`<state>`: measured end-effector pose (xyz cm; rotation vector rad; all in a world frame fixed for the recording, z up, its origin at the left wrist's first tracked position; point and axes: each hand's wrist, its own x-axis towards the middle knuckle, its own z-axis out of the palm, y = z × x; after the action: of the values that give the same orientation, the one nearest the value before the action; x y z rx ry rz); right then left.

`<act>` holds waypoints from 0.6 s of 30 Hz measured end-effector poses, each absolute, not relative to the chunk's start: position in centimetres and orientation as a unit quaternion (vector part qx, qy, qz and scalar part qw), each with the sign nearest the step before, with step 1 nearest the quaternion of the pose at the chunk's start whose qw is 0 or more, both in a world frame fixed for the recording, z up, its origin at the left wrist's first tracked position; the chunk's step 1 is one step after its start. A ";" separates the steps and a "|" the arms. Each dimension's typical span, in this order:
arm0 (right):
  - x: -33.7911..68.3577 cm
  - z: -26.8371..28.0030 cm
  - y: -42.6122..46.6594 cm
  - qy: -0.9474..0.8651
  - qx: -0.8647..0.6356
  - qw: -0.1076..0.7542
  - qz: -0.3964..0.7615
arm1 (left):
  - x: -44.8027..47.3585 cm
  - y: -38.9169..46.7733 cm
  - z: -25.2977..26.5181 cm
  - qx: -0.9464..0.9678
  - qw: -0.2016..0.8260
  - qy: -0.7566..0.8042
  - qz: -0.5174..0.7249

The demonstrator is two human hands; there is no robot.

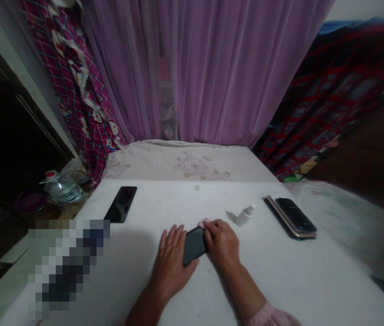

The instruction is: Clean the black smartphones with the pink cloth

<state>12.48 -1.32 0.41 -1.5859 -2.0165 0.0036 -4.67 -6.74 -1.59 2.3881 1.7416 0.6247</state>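
Observation:
A dark smartphone point(194, 246) lies on the white-covered table between my hands. Against its left side rests my left hand point(174, 258), with fingers stretched out and the thumb along the near edge. My right hand point(222, 240) is closed at the phone's far right corner, pinching a small pink cloth point(205, 222). Part of the cloth is hidden under the fingers. Just beyond my right hand stands a small white spray bottle point(245, 215).
Another black phone point(122, 204) lies at the left. Several phones are stacked point(294, 217) at the right. A small pale square point(196, 187) sits near the far side of the white cover. Purple curtains point(219, 68) hang behind. A large water bottle point(63, 186) stands beyond the table's left edge.

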 end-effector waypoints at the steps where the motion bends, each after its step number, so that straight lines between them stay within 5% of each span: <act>1: 12.5 0.4 -1.3 -0.753 -0.592 0.288 0.001 | -4.7 -6.8 -1.6 0.788 0.058 0.576 0.210; 18: 11.8 0.8 -1.7 -0.788 -0.551 0.276 0.017 | -4.6 -6.6 -1.4 0.787 0.059 0.578 0.207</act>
<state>11.80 -1.75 0.81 -1.4795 -2.1171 0.0448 -4.59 -6.61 -1.35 2.3830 1.7510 0.6262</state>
